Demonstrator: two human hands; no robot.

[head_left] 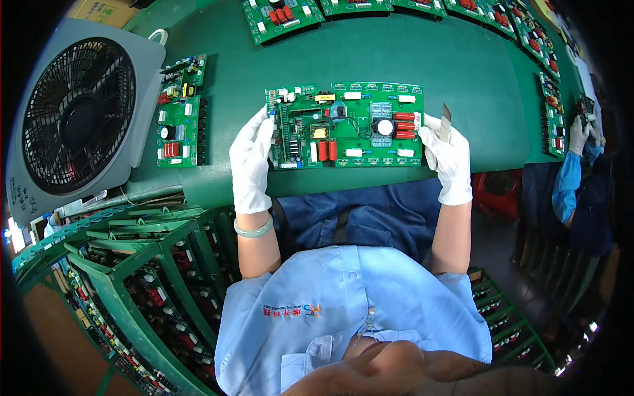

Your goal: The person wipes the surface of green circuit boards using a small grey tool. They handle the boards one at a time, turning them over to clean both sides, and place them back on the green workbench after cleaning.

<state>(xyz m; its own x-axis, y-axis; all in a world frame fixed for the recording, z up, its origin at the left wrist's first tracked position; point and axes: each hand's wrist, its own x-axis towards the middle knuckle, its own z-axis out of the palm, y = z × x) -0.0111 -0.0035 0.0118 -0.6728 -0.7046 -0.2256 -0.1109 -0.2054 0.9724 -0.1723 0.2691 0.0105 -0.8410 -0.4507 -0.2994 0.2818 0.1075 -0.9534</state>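
A green circuit board [363, 144] lies in front of me, in two joined sections. It carries red capacitors, yellow-wrapped transformers, white parts, a round white-topped part and dark looped wires. My left hand [251, 155], in a white glove, grips the board's left edge with the fingers near its upper corner. At the right edge, beside the three red capacitors, the gloved fingers of my right hand [448, 155] close on the board. A flat, pointed metal blade [446, 123] sticks up out of that same hand. The fingertips under the board are hidden.
A grey box fan [82, 115] stands left, with another circuit board [177, 132] beside it. More boards [284, 18] line the green table's far edge [396, 39] and right side. Green racks [132, 264] of boards stand lower left. Another person's gloved hand [578, 135] works far right.
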